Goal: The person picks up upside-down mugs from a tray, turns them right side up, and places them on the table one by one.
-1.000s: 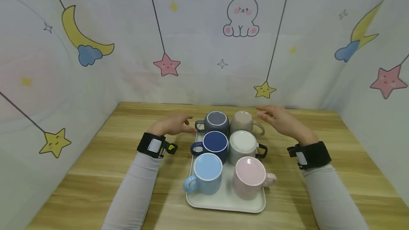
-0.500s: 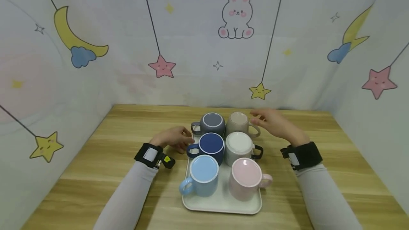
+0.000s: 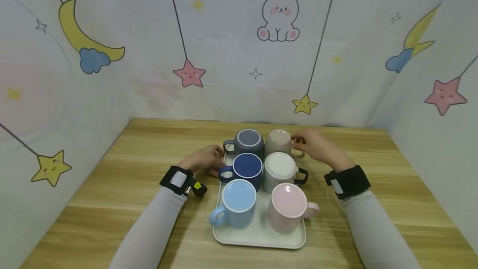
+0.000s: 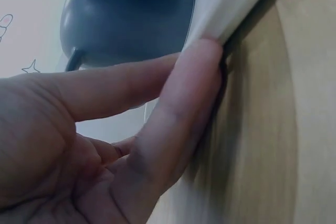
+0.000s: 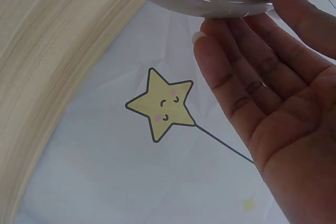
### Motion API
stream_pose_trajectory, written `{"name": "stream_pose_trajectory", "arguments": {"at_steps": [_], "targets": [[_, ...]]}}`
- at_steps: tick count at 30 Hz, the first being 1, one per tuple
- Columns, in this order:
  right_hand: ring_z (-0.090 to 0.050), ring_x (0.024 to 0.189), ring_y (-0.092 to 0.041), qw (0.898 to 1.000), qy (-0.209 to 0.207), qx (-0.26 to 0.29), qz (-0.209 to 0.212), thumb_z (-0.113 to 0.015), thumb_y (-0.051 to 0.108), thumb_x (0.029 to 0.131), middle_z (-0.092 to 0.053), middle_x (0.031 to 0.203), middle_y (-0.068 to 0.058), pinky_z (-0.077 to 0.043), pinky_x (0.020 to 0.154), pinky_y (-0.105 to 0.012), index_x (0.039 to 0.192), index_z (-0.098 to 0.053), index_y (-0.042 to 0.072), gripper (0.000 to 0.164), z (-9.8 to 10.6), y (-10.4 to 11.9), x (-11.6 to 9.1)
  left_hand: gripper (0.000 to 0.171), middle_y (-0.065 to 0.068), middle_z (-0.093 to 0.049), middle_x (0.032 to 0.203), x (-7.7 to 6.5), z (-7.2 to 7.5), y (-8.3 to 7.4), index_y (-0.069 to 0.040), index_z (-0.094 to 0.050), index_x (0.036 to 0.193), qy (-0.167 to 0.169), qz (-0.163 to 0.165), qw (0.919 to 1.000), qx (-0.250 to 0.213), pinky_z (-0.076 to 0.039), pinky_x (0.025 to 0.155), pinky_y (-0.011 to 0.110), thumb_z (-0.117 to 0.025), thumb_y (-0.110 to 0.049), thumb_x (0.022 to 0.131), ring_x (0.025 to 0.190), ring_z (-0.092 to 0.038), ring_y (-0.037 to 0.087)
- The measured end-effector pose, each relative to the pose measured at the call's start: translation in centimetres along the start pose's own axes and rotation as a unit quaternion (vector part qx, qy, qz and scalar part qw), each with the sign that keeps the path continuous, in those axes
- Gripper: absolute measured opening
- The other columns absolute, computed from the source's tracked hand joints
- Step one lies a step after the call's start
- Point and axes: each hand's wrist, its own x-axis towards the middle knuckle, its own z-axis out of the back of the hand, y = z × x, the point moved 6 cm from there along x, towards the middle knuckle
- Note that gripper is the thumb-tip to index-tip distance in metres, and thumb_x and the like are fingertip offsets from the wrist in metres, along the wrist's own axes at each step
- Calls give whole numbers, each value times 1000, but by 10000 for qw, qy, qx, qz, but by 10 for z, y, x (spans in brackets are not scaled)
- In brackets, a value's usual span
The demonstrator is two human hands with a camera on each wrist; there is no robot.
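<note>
Several mugs stand upside down on a white tray. My left hand is at the tray's left edge, beside the grey mug and the navy mug. In the left wrist view, its thumb and fingers pinch the tray rim. At the back right, my right hand pinches the handle of the beige mug. Seen from the right wrist, the thumb lies on one side of the handle and the fingertips on the other.
Nearer me on the tray are a light blue mug, a pink mug and a white mug with a black handle. The wooden table meets a printed cloth wall behind.
My left hand has come down and toward me to the tray's left edge. My right hand has moved in from the right onto the beige mug's handle. The mugs stand as before.
</note>
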Motion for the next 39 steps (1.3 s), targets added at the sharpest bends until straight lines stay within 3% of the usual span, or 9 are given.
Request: {"name": "stream_pose_trajectory", "arguments": {"at_steps": [13, 23, 33, 39], "targets": [[-65, 90, -23, 9993, -164, -175, -274, -62, 14, 97, -70, 98, -10, -58, 74, -38, 111, -70, 1, 21, -7, -1, -2, 47, 16, -61, 94, 1, -8, 8, 3, -44, 129, -158, 199, 9981, -558, -57, 57, 27, -62, -2, 86, 64, -63, 19], [-66, 95, -26, 9989, -253, -160, -373, -61, 14, 98, -70, 104, -14, -58, 78, -41, 117, -67, -1, 25, -7, 1, 0, 45, 17, -60, 95, 4, -5, 9, 2, -44, 129, -252, 208, 9979, -559, -57, 56, 27, -60, -4, 88, 65, -63, 19], [-56, 70, -16, 9931, -669, -947, 177, -61, 10, 96, -63, 78, 0, -50, 66, -35, 92, -70, 6, 10, -9, 6, 5, 46, 15, -58, 93, 3, -4, 8, -1, -42, 127, -173, 113, 9978, -632, -57, 56, 28, -61, -4, 86, 66, -61, 19], [-58, 72, -17, 9929, -763, -911, 111, -66, 8, 93, -66, 81, -2, -51, 66, -36, 93, -71, 6, 5, -9, 7, 4, 45, 15, -59, 92, 3, -3, 7, -1, -42, 127, -185, 158, 9977, -630, -57, 56, 28, -62, -4, 86, 69, -61, 20]]}}
